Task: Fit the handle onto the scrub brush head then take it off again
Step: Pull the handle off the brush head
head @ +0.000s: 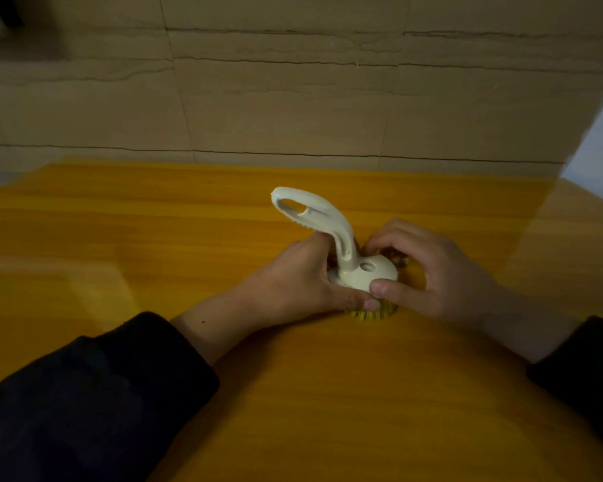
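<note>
A cream plastic handle (322, 220) with a loop at its top stands upright and leans left, joined to a round cream cap (380, 273). Under the cap sits the scrub brush head (373, 314); only its yellow bristles show at the front. My left hand (293, 287) grips the cap's left side at the foot of the handle, thumb along the front rim. My right hand (432, 269) holds the cap's right side, thumb on the front rim and fingers curled over the back. The brush rests on the orange wooden table (188, 238).
A wall of flattened cardboard sheets (293, 99) stands along the table's far edge. A pale glare stripe lies across the right part of the table (571, 245). Dark sleeves cover both forearms at the bottom corners.
</note>
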